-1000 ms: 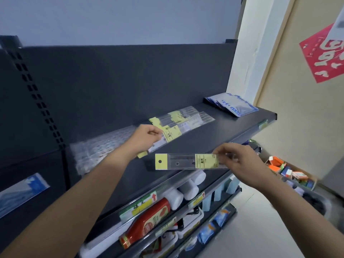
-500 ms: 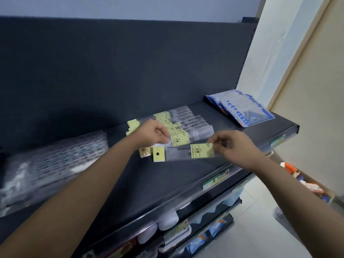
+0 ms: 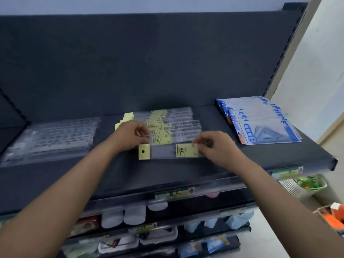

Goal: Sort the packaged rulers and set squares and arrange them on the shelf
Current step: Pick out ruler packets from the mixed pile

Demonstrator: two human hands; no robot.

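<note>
The right hand (image 3: 217,148) pinched a packaged ruler (image 3: 163,151) by its right end, thumb and fingertips closed on the clear sleeve just past its yellow label. The ruler lay flat and crosswise, low over the dark shelf (image 3: 167,175); whether it touched the shelf could not be told. Its yellow header card with a punched hole pointed left. It sat just in front of a stack of packaged rulers (image 3: 175,125), fanned front to back, each with the same yellow label.

The left hand (image 3: 132,136) rested at the left end of that stack, fingers curled and pinching the clear edge of the nearest packs. Several yellow header cards poked out behind its knuckles.

Farther left on the same shelf lay a pile of clear ruler packs (image 3: 55,138) without yellow labels, blurred, well apart from the yellow-labelled stack. At the right end of the shelf a fanned pile of blue-and-white set square packs (image 3: 260,123) lay near the back panel.

A price tag strip (image 3: 175,193) ran along the shelf's front edge. On the tier below stood white bottles (image 3: 122,216). To the right, beyond the shelf, stood a white basket (image 3: 301,187), and lower down a cardboard box (image 3: 333,215) held orange items.
</note>
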